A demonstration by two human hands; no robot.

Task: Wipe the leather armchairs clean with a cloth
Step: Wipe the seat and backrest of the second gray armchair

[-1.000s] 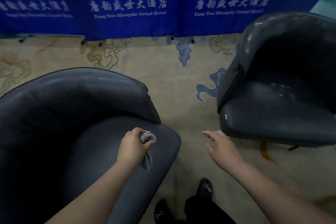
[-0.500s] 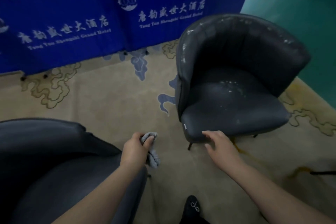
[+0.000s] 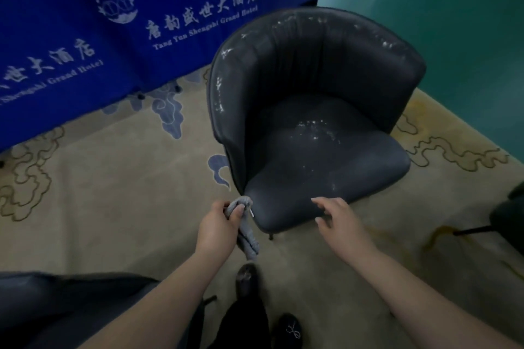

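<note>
A dark leather armchair (image 3: 320, 110) stands ahead of me, with white dusty specks on its seat, backrest top and left arm. My left hand (image 3: 217, 228) grips a bunched grey cloth (image 3: 247, 231), whose tail hangs down just off the seat's front left corner. My right hand (image 3: 341, 219) hovers with fingers spread and relaxed at the seat's front edge, holding nothing. A second dark armchair (image 3: 62, 300) shows only partly at the bottom left, under my left forearm.
Blue banner panels (image 3: 119, 37) with white lettering stand behind the chair on a beige patterned carpet (image 3: 113, 193). Green floor lies at the right. Another dark piece of furniture (image 3: 507, 215) pokes in at the right edge. My black shoes (image 3: 289, 329) are below.
My view has swung from the left armchair to the dusty right one, which now fills the middle. Both hands have come up to its front edge, the left still gripping the cloth.
</note>
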